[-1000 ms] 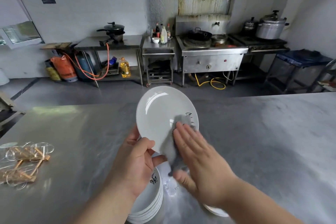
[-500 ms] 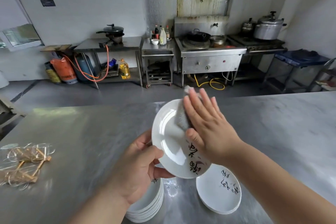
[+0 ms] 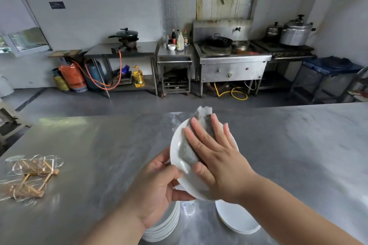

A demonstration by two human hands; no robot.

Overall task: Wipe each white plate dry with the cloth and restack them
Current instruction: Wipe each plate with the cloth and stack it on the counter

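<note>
Two piles of white plates sit on the tabletop (image 3: 99, 145), the taller pile (image 3: 165, 226) under the left hand (image 3: 157, 191), the lower pile (image 3: 237, 219) beside it. Left fingers clasp the rim of a tilted plate (image 3: 194, 184) above them; the right hand (image 3: 217, 161), fingers straight, presses the cloth (image 3: 186, 154) onto it.

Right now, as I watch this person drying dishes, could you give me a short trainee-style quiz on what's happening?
1. True or false: the left hand grips the raised plate by its rim.
2. What does the right hand press flat against that plate? A) a brush B) a grey cloth C) a spoon
3. Fill in: ___ piles of plates lie on the steel table.
Key: 1 true; 2 B; 3 two, the taller pile under the left hand and the lower pile under the right forearm.
</note>
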